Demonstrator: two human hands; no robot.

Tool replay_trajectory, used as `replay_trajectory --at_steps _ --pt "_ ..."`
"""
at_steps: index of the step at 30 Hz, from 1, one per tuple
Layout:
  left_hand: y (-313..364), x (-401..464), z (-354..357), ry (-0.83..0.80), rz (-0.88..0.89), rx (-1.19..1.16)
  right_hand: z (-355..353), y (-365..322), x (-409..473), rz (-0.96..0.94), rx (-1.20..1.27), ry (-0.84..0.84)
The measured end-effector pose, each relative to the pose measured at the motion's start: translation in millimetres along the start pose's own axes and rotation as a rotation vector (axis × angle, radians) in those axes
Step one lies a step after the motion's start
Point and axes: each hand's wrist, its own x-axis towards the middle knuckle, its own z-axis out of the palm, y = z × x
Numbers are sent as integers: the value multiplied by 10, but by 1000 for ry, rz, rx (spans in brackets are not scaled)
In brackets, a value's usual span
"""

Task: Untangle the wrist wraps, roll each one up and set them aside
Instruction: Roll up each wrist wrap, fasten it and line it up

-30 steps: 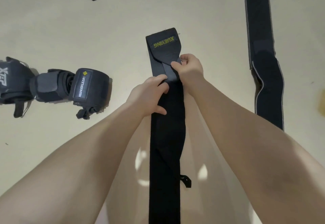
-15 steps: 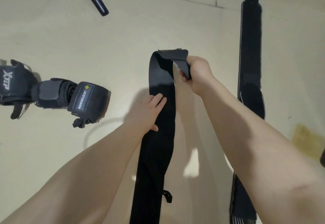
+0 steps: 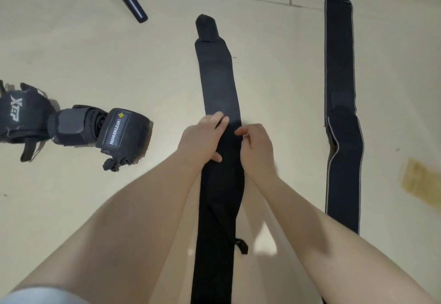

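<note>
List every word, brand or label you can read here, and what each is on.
"MANUEKLEAR": patch on the rolled wrap.
"XTEP": dark wrap at the left edge.
Yellow diamond logo above "MANUEKLEAR": too small to make out.
Flat wrap under the hands and long wrap at right: no text showing.

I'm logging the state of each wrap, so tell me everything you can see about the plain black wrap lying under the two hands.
The plain black wrap is a long flat strip of what looks like woven elastic fabric, lying unrolled on the beige floor and running away from the person. Its far end narrows to a darker tab. A small black loop sticks out from its right edge near the person. The left hand rests on its left edge, fingers extended over the fabric; the right hand is at its right edge with curled fingers. The near end passes out of view.
</note>
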Motion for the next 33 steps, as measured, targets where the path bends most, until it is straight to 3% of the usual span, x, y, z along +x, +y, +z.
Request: replay_trajectory --at_steps 5,7,9,10,14,17,21,26,30,33 --pt "-16 241 -186 24 -98 72 59 253 -570 -180 -218 -217" --pt "4 28 -79 256 7 40 87 292 -673 -232 -316 -294" --pt "44 -309 118 442 133 -151 116 272 -673 -260 -344 -311" --pt "63 -508 184 432 144 -261 149 250 -646 -291 -363 -339" --pt "55 -1144 512 399 171 -317 320 163 -491 -376 -633 -440" --pt "-45 -1347 687 330 119 -249 357 84 -485 -438 -691 -340" --pt "-116 -1537 925 226 182 -229 299 188 -945 -661 -528 -107" --pt "-48 -1797 1115 202 192 -258 320 568 -1621 -827 -629 -370" --pt "-12 -2050 1280 247 273 -266 332 574 -1793 -709 -712 -489" --pt "15 -2179 1349 201 218 -267 305 550 -1868 -675 -753 -614"
